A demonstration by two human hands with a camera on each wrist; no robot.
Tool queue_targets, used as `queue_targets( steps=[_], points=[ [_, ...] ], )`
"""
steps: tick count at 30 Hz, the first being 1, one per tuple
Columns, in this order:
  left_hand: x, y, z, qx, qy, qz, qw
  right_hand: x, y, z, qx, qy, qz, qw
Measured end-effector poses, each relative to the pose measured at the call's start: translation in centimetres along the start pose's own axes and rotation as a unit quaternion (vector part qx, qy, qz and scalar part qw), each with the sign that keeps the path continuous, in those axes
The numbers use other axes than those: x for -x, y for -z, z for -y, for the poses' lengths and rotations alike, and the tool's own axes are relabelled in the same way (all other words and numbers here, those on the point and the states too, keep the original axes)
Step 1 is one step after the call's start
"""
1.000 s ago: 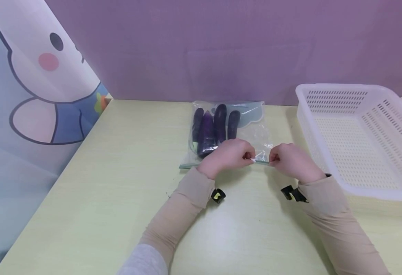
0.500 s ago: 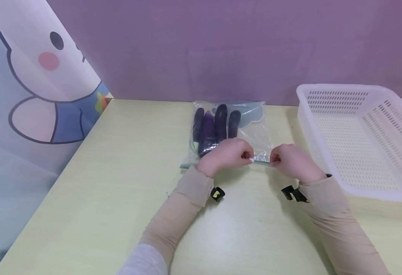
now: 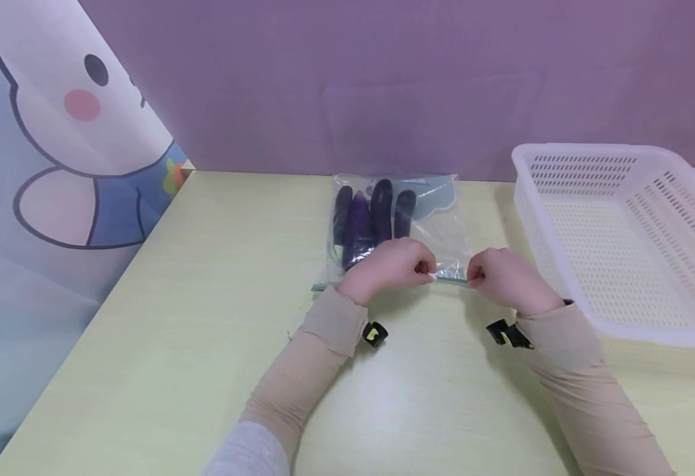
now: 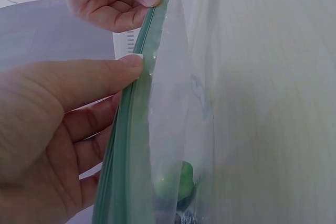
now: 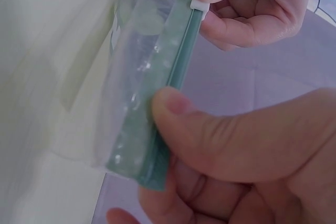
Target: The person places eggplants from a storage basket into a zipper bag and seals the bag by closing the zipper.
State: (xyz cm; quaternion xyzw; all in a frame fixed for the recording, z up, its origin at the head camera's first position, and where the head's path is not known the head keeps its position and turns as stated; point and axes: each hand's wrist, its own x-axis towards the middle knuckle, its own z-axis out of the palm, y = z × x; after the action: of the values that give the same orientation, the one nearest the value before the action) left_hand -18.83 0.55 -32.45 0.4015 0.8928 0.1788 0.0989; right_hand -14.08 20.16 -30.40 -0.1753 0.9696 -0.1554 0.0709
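A clear zip bag with a green closing strip lies at the back of the table. Inside it are several dark purple eggplants, their near ends partly hidden behind my left hand. Thumb and fingers of that hand pinch a small white slider on the green strip. My right hand grips the strip's right end between thumb and curled fingers, a short stretch away from the slider. In the left wrist view a green eggplant stem shows through the plastic.
A white perforated plastic basket stands to the right, close beside my right hand. Behind the pale wooden table rises a purple panel. A cartoon-printed cloth hangs at the left.
My left hand has shifted slightly left with the slider, so a little more green strip shows between the hands. The right hand stays at the strip's end.
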Motion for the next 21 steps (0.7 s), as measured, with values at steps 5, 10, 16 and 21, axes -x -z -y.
queue_targets(
  steps=[5, 10, 16, 21],
  points=[
    [0.06, 0.04, 0.09, 0.005, 0.0, 0.006, 1.0, -0.03, 0.0, -0.06, 0.001, -0.004, 0.006, 1.0],
    [0.01, 0.07, -0.01, 0.008, 0.001, 0.013, 0.9999, -0.02, -0.07, -0.27, 0.002, -0.004, 0.007, 1.0],
    [-0.17, -0.04, -0.21, 0.004, 0.005, 0.019, 0.9998, -0.04, -0.5, -0.87, 0.004, 0.005, -0.008, 0.9999],
    [0.29, -0.17, 0.09, 0.012, 0.009, 0.018, 0.9997, -0.03, -0.44, -0.15, -0.001, 0.0, 0.001, 1.0]
  ],
)
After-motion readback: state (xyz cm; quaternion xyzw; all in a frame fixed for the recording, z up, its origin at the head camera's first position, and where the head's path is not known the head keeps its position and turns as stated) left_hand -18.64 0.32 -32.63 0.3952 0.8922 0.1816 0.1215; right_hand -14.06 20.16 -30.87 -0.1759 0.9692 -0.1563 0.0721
